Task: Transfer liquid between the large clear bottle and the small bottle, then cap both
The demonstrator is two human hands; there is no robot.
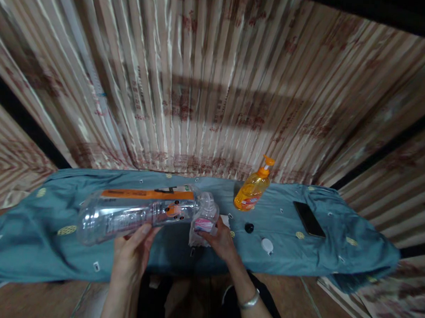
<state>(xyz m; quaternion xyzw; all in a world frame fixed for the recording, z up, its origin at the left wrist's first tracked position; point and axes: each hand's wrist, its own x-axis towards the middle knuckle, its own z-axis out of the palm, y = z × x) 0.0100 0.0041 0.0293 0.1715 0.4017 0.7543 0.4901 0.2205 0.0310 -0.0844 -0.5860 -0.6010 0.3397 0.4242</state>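
Observation:
My left hand is wrapped round the underside of a large see-through plastic bottle with an orange-striped label. The bottle lies almost level, its neck pointing right. Its mouth meets the top of a small see-through bottle with a pink and white label; whether anything flows between them cannot be made out. Around the small bottle's lower right side close the fingers of my right hand. Beneath it is a white tissue, partly hidden by the bottle and hand.
An orange pump bottle of yellow liquid stands toward the back. To the right lie a black cap, a white cap and a dark phone on the teal cloth. A striped curtain hangs behind.

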